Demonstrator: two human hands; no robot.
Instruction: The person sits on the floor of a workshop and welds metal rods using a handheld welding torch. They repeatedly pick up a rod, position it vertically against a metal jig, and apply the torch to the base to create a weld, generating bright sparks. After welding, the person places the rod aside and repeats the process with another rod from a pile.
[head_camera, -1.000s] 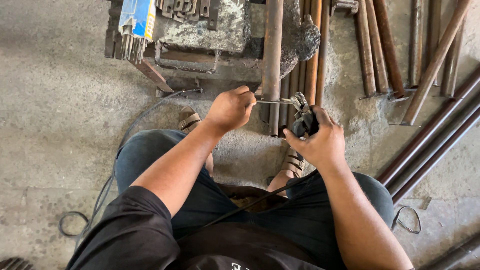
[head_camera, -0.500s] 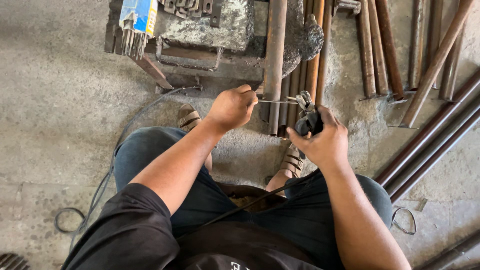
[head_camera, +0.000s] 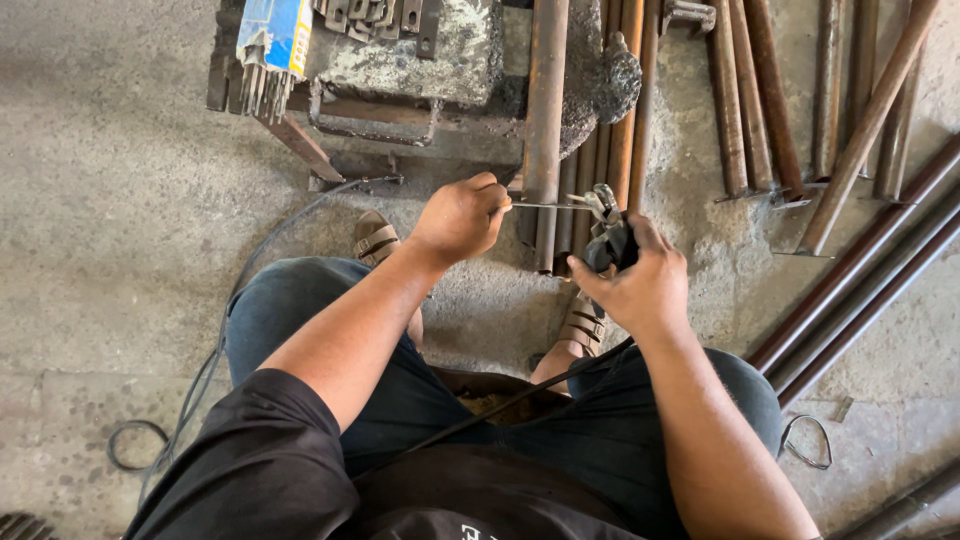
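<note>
Concrete floor (head_camera: 120, 230) carries rusty steel pipes (head_camera: 545, 120) ahead of the seated person. Right hand (head_camera: 640, 285) is clamped on a dark electrode holder (head_camera: 605, 240), probably a welding one. Left hand (head_camera: 462, 215) pinches a thin rod (head_camera: 548, 206), held level, its far end meeting the holder's metal clamp.

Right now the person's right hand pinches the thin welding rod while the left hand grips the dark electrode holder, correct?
Not quite: the hands are swapped. In the head view the left hand pinches the thin welding rod, while the right hand grips the dark electrode holder.
</note>
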